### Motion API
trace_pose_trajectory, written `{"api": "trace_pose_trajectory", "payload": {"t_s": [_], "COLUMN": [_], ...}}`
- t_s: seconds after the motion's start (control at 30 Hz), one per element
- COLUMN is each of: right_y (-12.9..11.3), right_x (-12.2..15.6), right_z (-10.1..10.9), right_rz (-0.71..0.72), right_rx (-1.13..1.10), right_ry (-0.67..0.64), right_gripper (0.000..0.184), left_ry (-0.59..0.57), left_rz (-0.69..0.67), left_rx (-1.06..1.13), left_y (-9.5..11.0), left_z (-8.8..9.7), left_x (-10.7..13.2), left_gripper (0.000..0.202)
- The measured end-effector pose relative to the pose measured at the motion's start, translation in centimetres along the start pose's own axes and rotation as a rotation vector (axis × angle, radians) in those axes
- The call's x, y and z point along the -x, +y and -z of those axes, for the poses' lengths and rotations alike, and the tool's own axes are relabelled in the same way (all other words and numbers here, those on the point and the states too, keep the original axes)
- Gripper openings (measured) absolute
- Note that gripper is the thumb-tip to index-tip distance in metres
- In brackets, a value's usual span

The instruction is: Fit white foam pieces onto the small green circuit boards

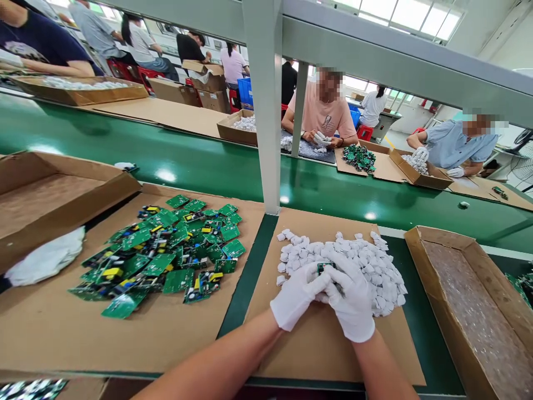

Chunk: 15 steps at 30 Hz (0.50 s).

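Both my hands wear white gloves and meet over a cardboard sheet (308, 344). My left hand (296, 295) and my right hand (350, 300) are closed together around a small green circuit board (326, 268) whose top edge shows between the fingers. Just beyond them lies a pile of small white plastic pieces (366, 264). A heap of green circuit boards (166, 250) with blue and yellow parts lies on another cardboard sheet to the left.
An open cardboard box (437, 278) lined with bubble wrap stands at right. An empty box (62, 194) and a white cloth (45, 258) are at left. A grey post (266, 111) rises ahead. Across the green conveyor belt (208, 161), other people work at similar piles.
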State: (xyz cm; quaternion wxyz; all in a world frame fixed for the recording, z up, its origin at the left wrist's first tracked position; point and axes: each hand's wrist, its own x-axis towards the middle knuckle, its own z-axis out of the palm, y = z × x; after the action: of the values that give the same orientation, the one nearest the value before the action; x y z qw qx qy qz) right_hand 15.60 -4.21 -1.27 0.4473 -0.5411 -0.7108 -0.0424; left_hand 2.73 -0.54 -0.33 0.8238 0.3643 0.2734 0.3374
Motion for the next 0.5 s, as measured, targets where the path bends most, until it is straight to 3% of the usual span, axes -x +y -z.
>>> {"api": "trace_pose_trajectory", "payload": {"t_s": [0.1, 0.2, 0.3, 0.4, 0.5], "right_y": [-0.2, -0.5, -0.6, -0.7, -1.0], "right_x": [-0.6, -0.7, -0.4, -0.1, -0.3], "right_z": [1.0, 2.2, 2.1, 1.0, 0.5], "right_rz": [-0.070, -0.209, -0.373, -0.457, -0.509], "right_rx": [-0.093, -0.379, -0.505, -0.401, -0.369], "right_ry": [-0.220, -0.425, -0.391, -0.343, -0.300], "right_gripper": [0.026, 0.044, 0.054, 0.055, 0.049], "left_ry": [-0.006, -0.053, -0.031, 0.042, 0.021], "left_rz": [0.004, 0.023, 0.024, -0.017, -0.021], "left_rx": [0.030, 0.053, -0.010, -0.038, 0.034], "left_y": [0.0, 0.3, 0.4, 0.2, 0.0], "left_z": [0.1, 0.1, -0.1, -0.2, -0.2], "left_x": [0.0, -0.1, -0.2, -0.3, -0.3], "left_gripper": [0.036, 0.032, 0.030, 0.031, 0.031]}}
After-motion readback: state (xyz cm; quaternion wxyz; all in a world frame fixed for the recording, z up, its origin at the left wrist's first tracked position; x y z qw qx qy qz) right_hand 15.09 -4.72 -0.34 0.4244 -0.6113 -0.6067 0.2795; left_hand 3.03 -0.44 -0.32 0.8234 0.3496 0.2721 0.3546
